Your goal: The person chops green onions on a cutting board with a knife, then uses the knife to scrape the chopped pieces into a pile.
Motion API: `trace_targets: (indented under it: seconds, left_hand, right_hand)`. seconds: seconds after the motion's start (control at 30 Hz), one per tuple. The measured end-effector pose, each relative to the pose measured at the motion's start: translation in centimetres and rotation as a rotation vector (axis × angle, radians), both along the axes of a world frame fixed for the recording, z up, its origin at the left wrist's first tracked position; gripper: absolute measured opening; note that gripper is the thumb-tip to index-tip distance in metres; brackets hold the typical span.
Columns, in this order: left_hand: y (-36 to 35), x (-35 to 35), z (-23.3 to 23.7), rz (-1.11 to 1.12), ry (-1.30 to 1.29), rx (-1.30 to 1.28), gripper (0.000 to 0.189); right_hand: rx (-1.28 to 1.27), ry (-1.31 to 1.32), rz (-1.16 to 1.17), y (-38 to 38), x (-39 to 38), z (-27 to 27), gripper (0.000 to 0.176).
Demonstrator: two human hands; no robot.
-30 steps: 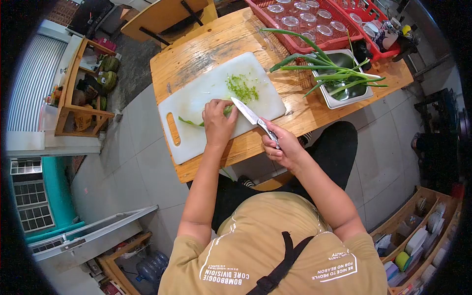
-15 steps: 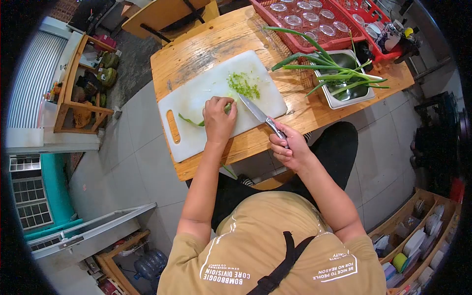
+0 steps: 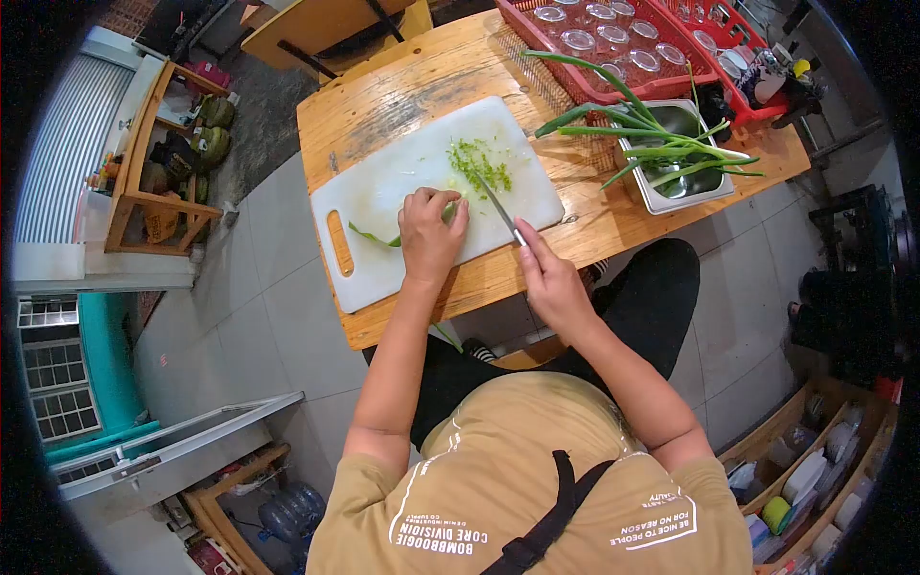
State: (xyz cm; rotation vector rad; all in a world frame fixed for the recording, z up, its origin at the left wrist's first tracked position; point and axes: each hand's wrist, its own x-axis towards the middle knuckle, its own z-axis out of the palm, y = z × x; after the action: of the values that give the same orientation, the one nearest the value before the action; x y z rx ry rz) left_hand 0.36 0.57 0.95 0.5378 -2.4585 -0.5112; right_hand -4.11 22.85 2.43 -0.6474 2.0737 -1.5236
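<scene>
My left hand (image 3: 431, 230) is closed around a green onion (image 3: 376, 235), pressing it on the white cutting board (image 3: 383, 182); one green end sticks out to its left. In my right hand (image 3: 554, 283) is a kitchen knife (image 3: 501, 213), its handle mostly covered by my fingers. The blade slants toward the upper left, its edge turned down and its tip at the chopped green onion (image 3: 474, 165). A small gap separates the blade from my left fingertips.
Whole green onions (image 3: 661, 139) lie across a metal pan (image 3: 692, 196) at the table's right. Behind it stands a red crate (image 3: 671, 81) of upturned glasses. The wooden table's (image 3: 460, 302) front edge runs close to my knees. A chair (image 3: 321, 38) stands at the far side.
My right hand has turned the knife from lying flatter to edge-down, and its blade has moved right, away from my left fingers, onto the chopped pieces. My left hand stays nearly in place.
</scene>
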Motion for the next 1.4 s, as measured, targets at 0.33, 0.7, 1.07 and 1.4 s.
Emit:
trace_targets:
  seconds: [0.33,0.7,1.07,1.4]
  left_hand:
    - [0.1,-0.7,-1.0,0.045,0.035,-0.007,0.012]
    - [0.3,-0.9,-0.6,0.062,0.004,-0.004,0.013]
    - [0.3,-1.1,-0.1,0.085,-0.045,0.069,0.013]
    - [0.3,-1.0,-0.6,0.085,-0.009,0.058,0.013]
  right_hand:
    - [0.099,0.349,0.073,-0.6,1.4,0.2,0.051]
    - [0.149,0.413,0.092,-0.9,1.7,-0.2,0.054]
    - [0.277,0.422,0.128,-0.7,2.4,1.0,0.056]
    - [0.121,0.344,0.095,-1.1,1.7,1.3,0.055]
